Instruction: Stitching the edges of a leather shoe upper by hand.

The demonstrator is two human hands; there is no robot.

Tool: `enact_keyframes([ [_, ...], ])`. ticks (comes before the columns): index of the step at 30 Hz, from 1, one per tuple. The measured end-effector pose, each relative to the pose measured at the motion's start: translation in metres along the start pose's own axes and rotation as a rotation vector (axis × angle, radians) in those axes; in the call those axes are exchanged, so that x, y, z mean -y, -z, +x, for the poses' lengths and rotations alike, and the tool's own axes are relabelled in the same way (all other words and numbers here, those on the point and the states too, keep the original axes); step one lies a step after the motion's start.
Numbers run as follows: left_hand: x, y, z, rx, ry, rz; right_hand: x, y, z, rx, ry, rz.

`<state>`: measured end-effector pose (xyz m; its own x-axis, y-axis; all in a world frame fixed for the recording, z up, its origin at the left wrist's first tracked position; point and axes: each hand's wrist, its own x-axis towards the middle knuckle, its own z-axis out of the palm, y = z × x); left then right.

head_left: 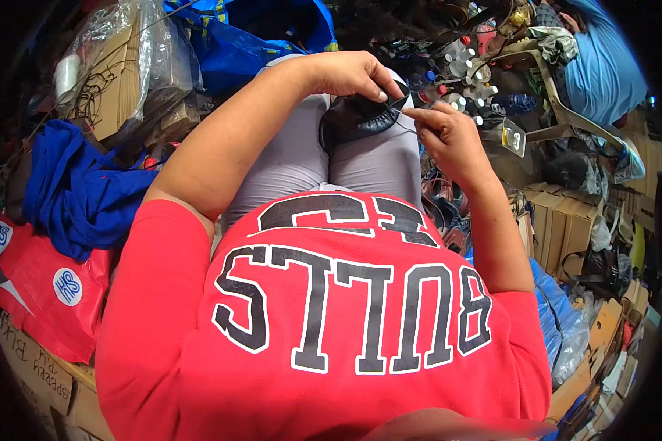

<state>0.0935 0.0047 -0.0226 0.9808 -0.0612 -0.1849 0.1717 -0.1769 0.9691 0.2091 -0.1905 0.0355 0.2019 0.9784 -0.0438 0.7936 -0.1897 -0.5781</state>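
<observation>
A black leather shoe upper (360, 120) with a puckered stitched seam rests over my grey-trousered thighs (290, 143). My left hand (360, 76) is closed on its far edge, thumb and fingers pinching the rim near a pale-edged strip. Just to the right, my right hand (447, 132) is curled, its index finger and thumb close to the upper's right edge. A thin dark line, perhaps thread, runs from the upper toward those fingers. Whatever the right fingers pinch is too small to make out.
Plastic bottles (460, 66) crowd the far right beside a chair frame (548, 88) and a person in blue (610, 66). Cardboard boxes (563, 220) stand at right. Leftward are blue cloth (73, 191), a red bag (66, 309) and plastic-wrapped cardboard (118, 81). A blue bag (228, 51) lies ahead.
</observation>
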Motion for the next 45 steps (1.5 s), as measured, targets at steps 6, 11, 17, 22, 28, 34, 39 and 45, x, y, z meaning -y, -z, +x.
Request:
enact_keyframes([
  [6,0.003,0.003,0.011,-0.003,-0.037,0.030,-0.017,0.003,0.009,0.085,-0.024,0.011],
  [11,0.005,0.005,0.020,0.040,0.055,-0.044,-0.049,-0.003,0.020,0.255,-0.190,0.426],
  [17,0.004,0.010,0.026,0.099,0.086,0.024,-0.080,-0.009,0.023,0.366,-0.224,0.682],
  [22,0.011,0.012,0.028,0.121,0.063,-0.010,-0.089,-0.015,0.026,0.392,-0.261,0.840],
  [28,0.019,0.010,0.026,0.114,0.061,-0.085,-0.082,-0.029,0.020,0.301,-0.210,0.900],
  [34,0.011,0.004,0.020,0.008,0.070,-0.069,-0.051,-0.035,0.011,0.069,-0.236,0.741],
  [39,0.008,-0.004,-0.010,-0.470,-0.111,0.399,-0.026,-0.025,0.000,-0.060,0.036,0.292],
  [45,0.008,-0.030,-0.050,-0.627,-0.158,0.508,-0.011,-0.034,-0.011,-0.162,0.069,-0.003],
])
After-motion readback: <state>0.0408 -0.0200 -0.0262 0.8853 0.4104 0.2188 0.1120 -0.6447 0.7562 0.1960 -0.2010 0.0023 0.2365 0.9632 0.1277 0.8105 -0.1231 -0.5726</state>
